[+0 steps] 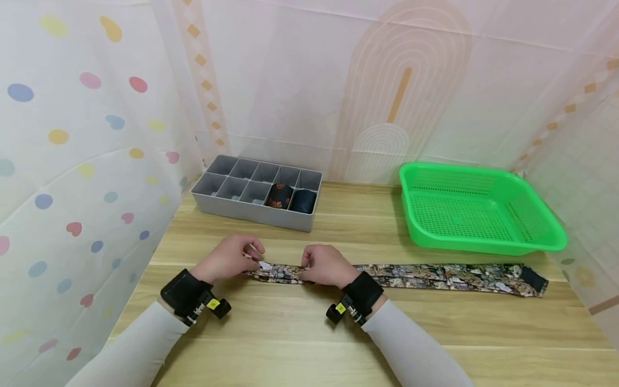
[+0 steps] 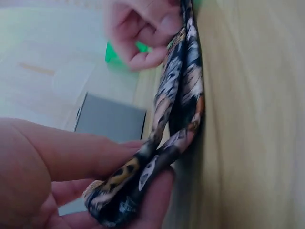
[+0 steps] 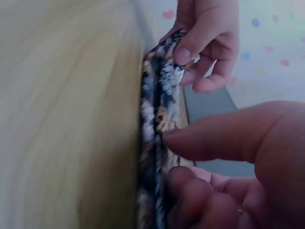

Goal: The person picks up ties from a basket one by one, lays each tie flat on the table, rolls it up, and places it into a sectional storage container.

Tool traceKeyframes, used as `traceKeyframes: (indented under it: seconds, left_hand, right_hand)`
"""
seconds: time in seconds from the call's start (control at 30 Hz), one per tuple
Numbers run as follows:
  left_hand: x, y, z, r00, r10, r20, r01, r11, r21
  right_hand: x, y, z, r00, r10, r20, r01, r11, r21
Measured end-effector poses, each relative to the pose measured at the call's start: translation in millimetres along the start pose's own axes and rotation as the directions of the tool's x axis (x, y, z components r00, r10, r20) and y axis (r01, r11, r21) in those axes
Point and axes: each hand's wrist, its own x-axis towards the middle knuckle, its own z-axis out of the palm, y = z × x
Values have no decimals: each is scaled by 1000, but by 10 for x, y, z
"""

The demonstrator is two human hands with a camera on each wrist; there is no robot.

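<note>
A patterned necktie [image 1: 435,277] in brown, black and cream lies lengthwise across the wooden table, its broad end with a dark patch at the far right. At the tie's left end my left hand [image 1: 227,263] pinches a folded-over bend; the left wrist view shows this loop of tie [image 2: 128,186] between thumb and fingers. Further right along the fabric, my right hand [image 1: 331,266] pinches the tie between thumb and fingers. Seen from the right wrist, two layers of the tie [image 3: 164,95] run side by side there, with the left hand [image 3: 212,38] beyond.
Behind the hands stands a grey divided box [image 1: 251,209]. Two of its front-right compartments hold a rolled floral tie [image 1: 279,196] and a rolled dark tie [image 1: 303,201]. A green plastic basket [image 1: 483,244] stands at the back right. Patterned curtains [image 1: 290,80] enclose the table.
</note>
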Motion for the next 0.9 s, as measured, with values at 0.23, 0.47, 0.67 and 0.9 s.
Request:
traceKeyframes:
  seconds: [0.23,0.47,0.67,0.9]
  left_hand:
    - [20,82,201,1000,23,-10,-24,994,-102]
    - [-1,121,241,999,14,36,-9,991,-136]
    - [-36,119,202,998,34,43,-30,995,-91]
    - [-3,91,165,1000,-12,28,13,999,-50]
  right_hand:
    - [-5,-109,136,990,-91,-112,110,976,186]
    - [-5,-116,273,990,-36,-139,56,988,142]
    - [8,-210,332,962,-101,-256,106,994,8]
    - [122,-283,456,966,-107,-235,106,994,-19]
